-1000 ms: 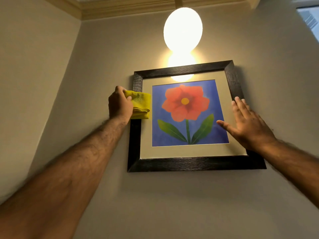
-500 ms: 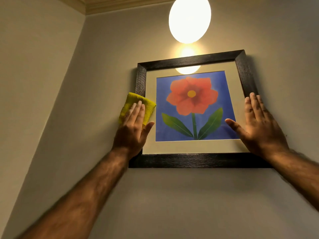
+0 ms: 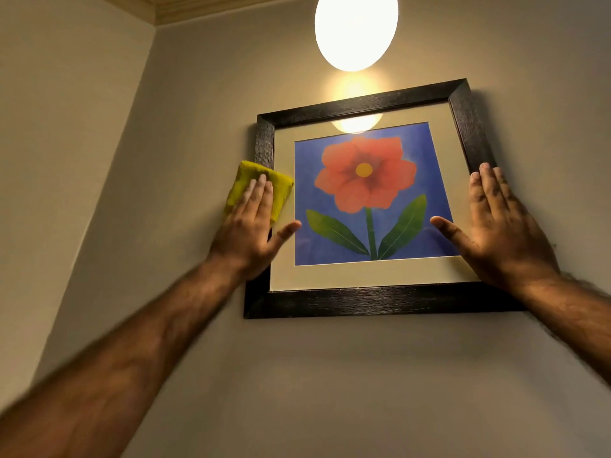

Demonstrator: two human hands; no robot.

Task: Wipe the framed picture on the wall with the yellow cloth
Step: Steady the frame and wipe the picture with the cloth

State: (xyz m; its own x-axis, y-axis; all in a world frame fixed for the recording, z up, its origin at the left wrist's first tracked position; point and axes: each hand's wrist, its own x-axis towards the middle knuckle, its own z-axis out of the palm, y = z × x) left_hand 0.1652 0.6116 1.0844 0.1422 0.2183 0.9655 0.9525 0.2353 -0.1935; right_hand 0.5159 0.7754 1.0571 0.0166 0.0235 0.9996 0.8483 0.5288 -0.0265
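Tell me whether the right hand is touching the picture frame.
Touching. The head view shows the right hand laid flat, fingers spread, over the right side of the framed picture, palm covering the frame's lower right corner with no gap visible.

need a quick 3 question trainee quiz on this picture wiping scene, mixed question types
1. True or false: the yellow cloth is pressed flat under the left hand.
2. Which side of the dark frame does the right hand brace? A) top B) right C) bottom
3. Fill in: the lamp reflects in the glass just above the red ____.

Key
1. True; the cloth lies over the frame's left side.
2. B
3. flower
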